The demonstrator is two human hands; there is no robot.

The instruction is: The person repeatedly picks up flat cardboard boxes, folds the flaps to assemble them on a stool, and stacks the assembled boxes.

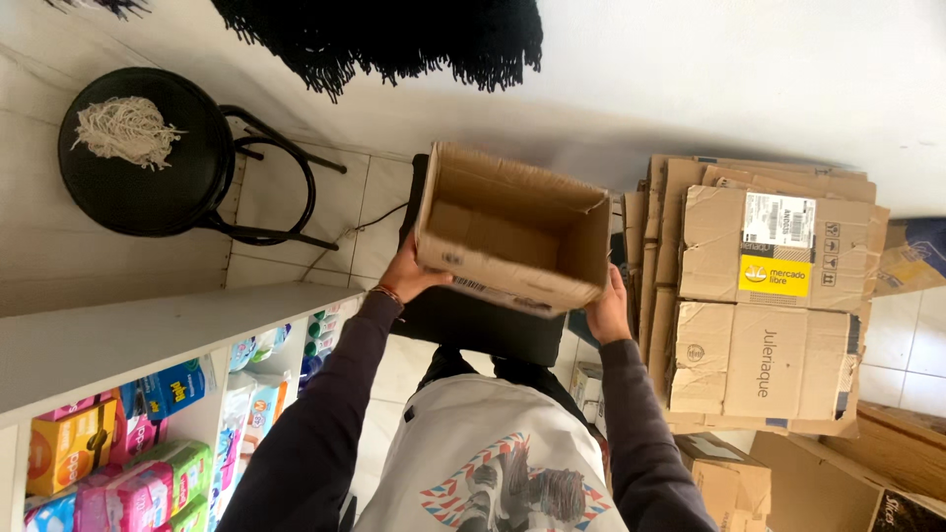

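An open, empty cardboard box (512,229) is held in front of me, its mouth facing up toward the camera. My left hand (410,275) grips its left side near the bottom edge. My right hand (608,313) holds its right side. Both arms are in dark long sleeves, and a thin bracelet sits on my left wrist. Under the box lies a black flat surface (483,325), partly hidden by it.
A stack of flattened cardboard boxes (764,296) lies to the right. A black round stool (148,153) with a pale tuft of yarn on it stands at the upper left. White shelves (148,335) at the lower left hold colourful packages. More cardboard boxes (734,483) sit at the lower right.
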